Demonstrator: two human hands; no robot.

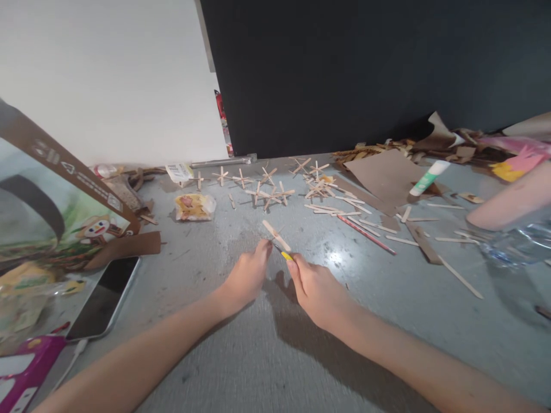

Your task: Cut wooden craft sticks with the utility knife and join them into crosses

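Note:
My right hand (pixel 321 289) is closed around a small yellow-handled craft knife (pixel 284 252), its thin blade pointing left. My left hand (pixel 246 275) is closed in a pinch, its fingertips at the near side of a flat wooden craft stick (pixel 272 229). The stick slants up and away between both hands, just above the grey table, with the blade against or very near it. Fingers hide the exact grip. Beyond the hands, several small star shapes of crossed sticks (pixel 271 198) stand on the table.
Loose sticks (pixel 322 209) and a red pencil (pixel 365 235) lie right of centre. A glue stick (pixel 428 179), cardboard (pixel 381 178), a clear bottle (pixel 520 244) and another person's arm (pixel 512 198) are further right. Leftward are a snack packet (pixel 194 207), phone (pixel 104 298) and printed bag (pixel 64 195).

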